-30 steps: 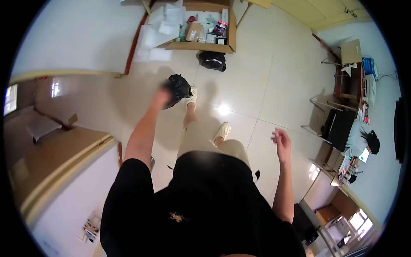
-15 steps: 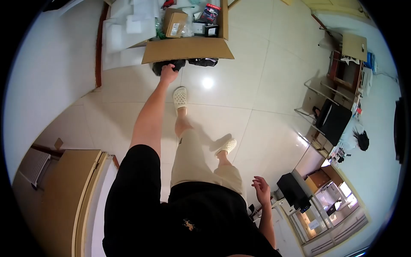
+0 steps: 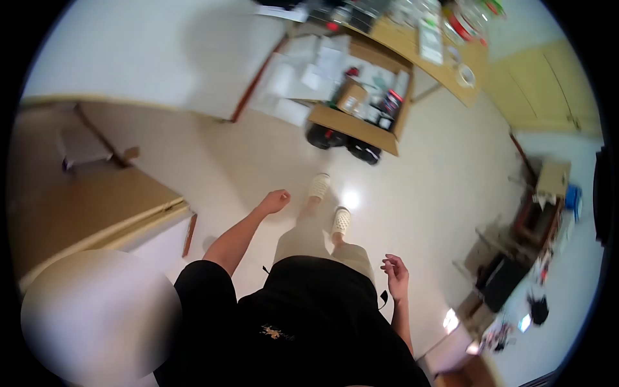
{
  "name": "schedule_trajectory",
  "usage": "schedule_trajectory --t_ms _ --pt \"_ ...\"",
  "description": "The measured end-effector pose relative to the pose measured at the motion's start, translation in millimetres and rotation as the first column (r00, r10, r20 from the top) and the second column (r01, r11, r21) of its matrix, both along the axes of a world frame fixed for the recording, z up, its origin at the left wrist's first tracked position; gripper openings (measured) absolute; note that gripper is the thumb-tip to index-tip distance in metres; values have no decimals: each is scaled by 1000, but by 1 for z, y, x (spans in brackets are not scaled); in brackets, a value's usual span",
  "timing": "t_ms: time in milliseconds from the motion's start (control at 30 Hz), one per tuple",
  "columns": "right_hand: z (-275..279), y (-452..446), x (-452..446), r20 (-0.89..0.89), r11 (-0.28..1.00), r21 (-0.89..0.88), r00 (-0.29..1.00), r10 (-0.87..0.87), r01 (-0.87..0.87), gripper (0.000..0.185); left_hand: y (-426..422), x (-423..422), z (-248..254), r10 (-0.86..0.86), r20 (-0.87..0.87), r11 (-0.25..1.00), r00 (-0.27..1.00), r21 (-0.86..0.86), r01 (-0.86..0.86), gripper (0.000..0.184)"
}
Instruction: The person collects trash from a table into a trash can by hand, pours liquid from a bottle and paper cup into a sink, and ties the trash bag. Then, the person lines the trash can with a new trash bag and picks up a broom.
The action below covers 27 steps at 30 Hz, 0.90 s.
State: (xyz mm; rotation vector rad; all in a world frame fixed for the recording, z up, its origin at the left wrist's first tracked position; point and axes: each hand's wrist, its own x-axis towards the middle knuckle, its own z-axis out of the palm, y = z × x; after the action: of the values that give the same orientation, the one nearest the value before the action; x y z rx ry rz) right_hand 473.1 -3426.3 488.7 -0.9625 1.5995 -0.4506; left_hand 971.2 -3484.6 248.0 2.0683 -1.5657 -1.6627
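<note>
My left hand (image 3: 277, 200) hangs in front of my body above the tiled floor, fingers curled in and nothing visible in them. To my right side, my right hand (image 3: 395, 277) is held loose with its fingers apart, holding nothing. Beyond my feet, two dark items that look like shoes (image 3: 325, 137) sit on the floor against the front of an open cardboard box (image 3: 351, 126). Inside the box lie a smaller brown carton (image 3: 351, 97) and several packages. Both hands are apart from the box and the dark items.
A wooden table (image 3: 412, 45) with bottles and a tape roll (image 3: 464, 76) stands behind the box. White foam pieces (image 3: 316, 71) are at its left. A blurred round white object (image 3: 97, 316) is close at lower left. Right, a black chair (image 3: 503, 282) stands near the wall.
My left hand has come away from the dark item by the box and drawn back toward my body. My view has turned, and my feet are closer together.
</note>
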Motion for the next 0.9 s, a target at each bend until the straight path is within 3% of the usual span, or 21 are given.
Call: schedule_trajectory --t_ms 67,167,300,333,467,500,600,700,833,900 --pt "-21 -8 -6 124 994 -64 987 101 -94 24 38 7 50 246 -12 959 969 -139 -245 30" --pt "-44 -42 2 152 913 -167 905 396 -372 26 123 -18 154 555 -134 745 821 -359 -562 23" --pt "-10 -55 88 214 737 -266 708 673 -621 27 283 -76 262 755 -145 554 640 -382 -740 21" --pt "-1 -41 113 234 682 -296 642 730 -669 27 337 -89 273 765 -98 564 637 -376 -735 25" --pt "37 40 199 267 402 -363 319 909 -841 27 522 -166 285 935 1 324 354 -406 -855 28" --pt "19 52 229 257 334 -360 251 933 -871 27 545 -172 258 958 -2 261 287 -415 -872 28" --pt "32 144 285 221 119 -389 33 975 -913 28 650 -224 235 1000 -16 -15 -10 -343 -939 29" --pt "35 249 332 230 -23 -354 -110 967 -935 29 734 -259 220 955 -164 -285 -246 -288 -914 34" --pt "12 375 395 219 -227 -281 -292 931 -933 30 831 -263 196 932 -135 -362 -336 -398 -843 33" --pt "36 463 417 195 -331 -284 -392 899 -900 31 894 -258 214 892 -169 -453 -420 -352 -819 30"
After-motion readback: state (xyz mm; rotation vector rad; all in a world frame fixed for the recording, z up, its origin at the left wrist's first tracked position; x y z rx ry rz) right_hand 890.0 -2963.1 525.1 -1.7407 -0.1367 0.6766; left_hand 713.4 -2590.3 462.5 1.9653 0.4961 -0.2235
